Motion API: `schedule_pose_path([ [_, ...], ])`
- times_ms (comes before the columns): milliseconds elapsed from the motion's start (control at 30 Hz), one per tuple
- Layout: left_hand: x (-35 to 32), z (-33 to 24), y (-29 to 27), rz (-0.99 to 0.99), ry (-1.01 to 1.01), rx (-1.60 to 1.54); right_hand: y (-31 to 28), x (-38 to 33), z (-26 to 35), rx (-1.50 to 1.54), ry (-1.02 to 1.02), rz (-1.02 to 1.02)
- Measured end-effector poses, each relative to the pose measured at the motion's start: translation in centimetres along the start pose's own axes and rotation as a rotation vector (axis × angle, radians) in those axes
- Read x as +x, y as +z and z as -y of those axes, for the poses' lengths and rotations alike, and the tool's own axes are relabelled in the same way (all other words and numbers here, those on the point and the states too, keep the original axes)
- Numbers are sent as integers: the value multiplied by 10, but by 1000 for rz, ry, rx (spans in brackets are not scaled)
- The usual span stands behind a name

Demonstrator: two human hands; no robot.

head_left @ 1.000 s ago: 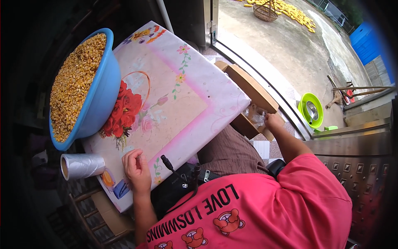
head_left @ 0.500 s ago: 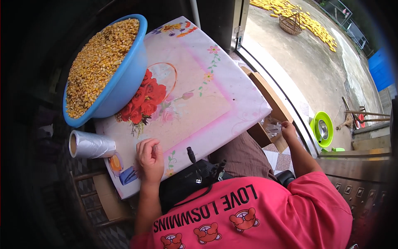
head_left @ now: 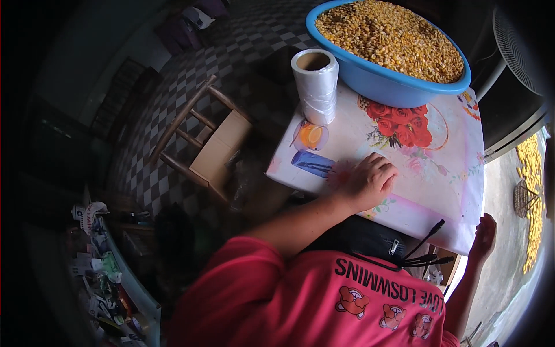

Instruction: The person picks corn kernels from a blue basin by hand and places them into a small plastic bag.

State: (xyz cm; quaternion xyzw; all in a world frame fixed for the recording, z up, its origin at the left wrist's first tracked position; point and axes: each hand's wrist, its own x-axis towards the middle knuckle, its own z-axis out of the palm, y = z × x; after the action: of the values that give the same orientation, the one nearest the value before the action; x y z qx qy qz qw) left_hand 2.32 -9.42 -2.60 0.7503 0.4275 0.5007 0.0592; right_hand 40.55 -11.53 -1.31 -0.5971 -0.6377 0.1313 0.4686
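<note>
My left hand [head_left: 370,180] rests on the floral-covered table [head_left: 347,124], its fingers curled in and nothing visible in them. Close by stands a roll of clear plastic bags [head_left: 318,92], upright with its cardboard core facing up. Behind it a blue basin [head_left: 399,87] is heaped with yellow corn kernels [head_left: 393,43]. Past the table's right edge, my right hand [head_left: 484,237] is raised with its fingers bent together; no object shows in it. Black cables [head_left: 428,257] and a black zipped pouch [head_left: 384,240] lie against my front, below the table edge.
A wooden chair [head_left: 185,139] holding a cardboard piece [head_left: 222,153] stands left of the table. At the lower left is a bin [head_left: 147,301] full of litter. A fan [head_left: 514,52] stands at the far right; outside lie corn cobs [head_left: 529,173] and a wicker basket [head_left: 523,199].
The view has swung left, bringing the chair and bin in. My right hand has left the cardboard box with clear plastic below the table edge. The left hand stays on the table.
</note>
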Motion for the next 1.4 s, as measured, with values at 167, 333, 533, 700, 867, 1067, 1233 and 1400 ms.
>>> schedule_pose_path([
  [167, -1, -5, -28, -52, 38, -60, 82, 15, 82, -31, -137, 363],
  [333, 1, -8, -121, -156, 67, 73, 104, 10, 80, 53, 48, 414],
  [533, -76, 71, -226, -385, -568, 284, 107, 4, 83, 81, 66, 375],
  [700, -173, 120, -252, 198, -1205, 875, 107, 5, 82, -1, 12, 371],
  [867, -195, 109, -224, 706, -1395, 1050, 107, 5, 84, 15, 29, 362],
  [1067, -232, 137, -247, 232, -1212, 890, 105, 4, 86, 34, 18, 364],
  [1233, -222, 133, -274, -157, -1157, 391, 105, 3, 91, 42, 42, 361],
  [1400, -166, 95, -279, -630, -1261, -370, 103, 4, 89, 51, 17, 361],
])
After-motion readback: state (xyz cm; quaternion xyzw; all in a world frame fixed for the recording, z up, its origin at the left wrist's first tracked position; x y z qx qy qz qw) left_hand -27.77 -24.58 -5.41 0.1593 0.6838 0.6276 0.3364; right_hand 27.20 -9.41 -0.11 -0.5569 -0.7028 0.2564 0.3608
